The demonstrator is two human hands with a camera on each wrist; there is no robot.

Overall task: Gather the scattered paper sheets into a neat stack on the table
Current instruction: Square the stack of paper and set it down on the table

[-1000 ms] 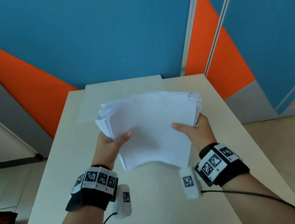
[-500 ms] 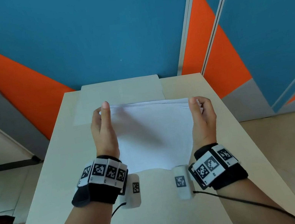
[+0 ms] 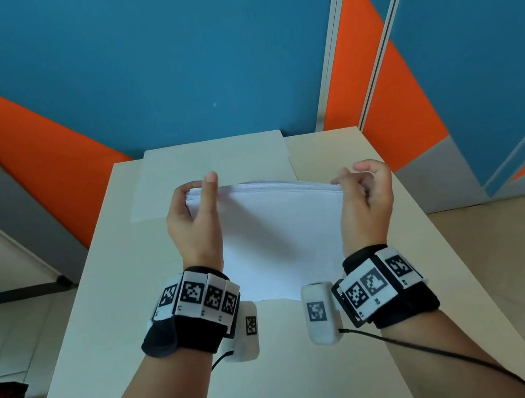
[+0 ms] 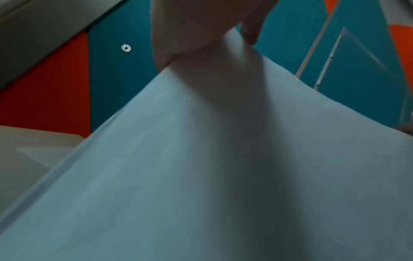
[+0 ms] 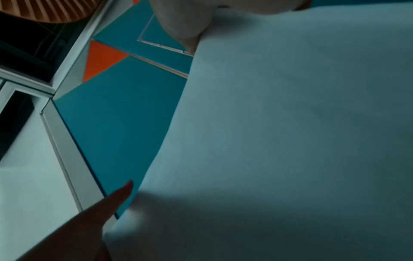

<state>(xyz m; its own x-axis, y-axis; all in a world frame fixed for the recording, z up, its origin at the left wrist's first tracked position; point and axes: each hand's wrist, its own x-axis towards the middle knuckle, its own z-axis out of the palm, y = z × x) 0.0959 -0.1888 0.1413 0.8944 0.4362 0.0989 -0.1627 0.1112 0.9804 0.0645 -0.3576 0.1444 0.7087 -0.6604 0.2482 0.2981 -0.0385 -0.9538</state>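
A stack of white paper sheets stands tilted on its lower edge on the pale table, its top edge raised toward the far wall. My left hand grips the stack's upper left corner, thumb up in front and fingers curled behind. At the upper right corner, my right hand pinches the sheets with curled fingers. The left wrist view shows the paper stack filling the frame under my fingers. In the right wrist view the paper stack lies against my fingers.
A single pale flat sheet lies at the table's far end, just beyond the stack. Behind it rises a blue and orange wall. Floor shows on both sides of the narrow table, and a cable trails from my right wrist.
The stack was held flat and fanned with thumbs on top. It has been tipped up onto its lower edge and squared, and both hands have slid to its upper corners.
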